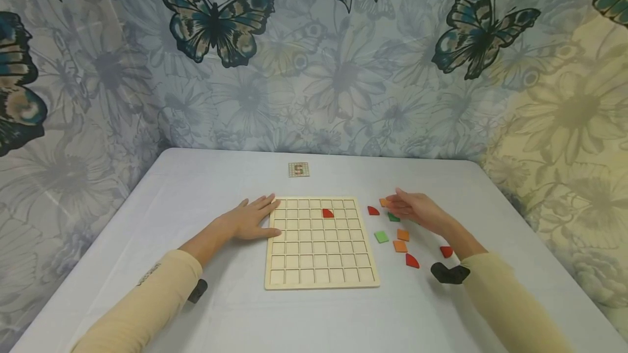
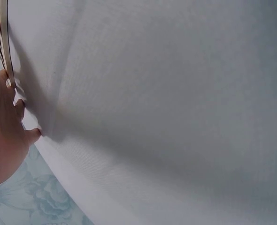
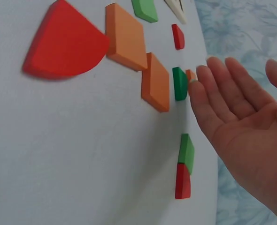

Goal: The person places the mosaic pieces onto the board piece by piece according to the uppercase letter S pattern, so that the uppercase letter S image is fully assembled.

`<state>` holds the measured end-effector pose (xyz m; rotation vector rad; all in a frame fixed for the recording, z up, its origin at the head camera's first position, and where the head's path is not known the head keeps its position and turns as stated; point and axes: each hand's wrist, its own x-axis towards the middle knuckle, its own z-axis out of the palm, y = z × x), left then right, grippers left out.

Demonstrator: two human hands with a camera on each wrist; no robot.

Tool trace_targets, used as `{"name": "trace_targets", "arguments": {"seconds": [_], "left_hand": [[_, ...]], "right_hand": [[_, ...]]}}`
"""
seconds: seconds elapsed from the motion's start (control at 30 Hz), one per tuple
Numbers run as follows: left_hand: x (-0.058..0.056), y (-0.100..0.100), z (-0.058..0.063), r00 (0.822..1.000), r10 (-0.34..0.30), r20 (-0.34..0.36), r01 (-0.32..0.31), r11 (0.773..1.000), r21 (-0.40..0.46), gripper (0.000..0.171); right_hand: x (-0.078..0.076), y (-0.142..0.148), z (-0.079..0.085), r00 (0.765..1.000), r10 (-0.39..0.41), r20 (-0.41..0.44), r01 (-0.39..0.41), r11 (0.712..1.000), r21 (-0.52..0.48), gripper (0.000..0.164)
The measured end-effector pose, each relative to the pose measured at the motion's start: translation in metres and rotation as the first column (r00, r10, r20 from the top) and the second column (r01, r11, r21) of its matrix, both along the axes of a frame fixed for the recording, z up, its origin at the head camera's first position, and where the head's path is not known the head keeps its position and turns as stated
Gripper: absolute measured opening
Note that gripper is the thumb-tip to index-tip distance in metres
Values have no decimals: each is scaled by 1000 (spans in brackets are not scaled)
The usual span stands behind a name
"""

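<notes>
A pale wooden grid board (image 1: 321, 286) lies flat on the table. My left hand (image 1: 247, 220) rests at its left edge, fingers spread and the thumb on the rim. One red quarter-round tile (image 1: 327, 213) sits in an upper cell. Right of the board, my right hand (image 1: 419, 211) hovers with loosely extended fingers over an orange tile (image 1: 383, 202) and a dark green tile (image 1: 393, 217); the right wrist view shows nothing gripped in the palm. Another red quarter-round tile (image 1: 373, 211) lies between that hand and the board.
Nearer on the right lie a light green tile (image 1: 381, 237), two orange squares (image 1: 403, 235) and red tiles (image 1: 412, 261). In the right wrist view, a green tile (image 3: 187, 152) touches a red one (image 3: 183, 180). A small patterned card (image 1: 298, 169) lies behind the board.
</notes>
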<state>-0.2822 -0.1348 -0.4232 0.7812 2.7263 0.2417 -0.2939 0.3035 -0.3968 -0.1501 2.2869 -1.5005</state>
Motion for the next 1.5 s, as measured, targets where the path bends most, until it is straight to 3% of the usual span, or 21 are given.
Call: {"name": "trace_targets", "arguments": {"seconds": [0.27, 0.63, 0.93, 1.5], "left_hand": [[0, 1, 0, 1000, 3, -3, -3, 1000, -4, 88], [1, 2, 2, 1000, 3, 3, -3, 1000, -2, 87], [0, 2, 1, 1000, -1, 0, 1, 1000, 2, 88], [-2, 1, -3, 1000, -3, -2, 3, 1000, -15, 89]], "right_hand": [[7, 9, -8, 999, -11, -50, 18, 989, 148, 66], [20, 18, -15, 996, -11, -88, 32, 970, 242, 56], [30, 24, -18, 974, 91, -206, -21, 948, 319, 43], [40, 26, -20, 941, 204, -269, -99, 928, 358, 35]]}}
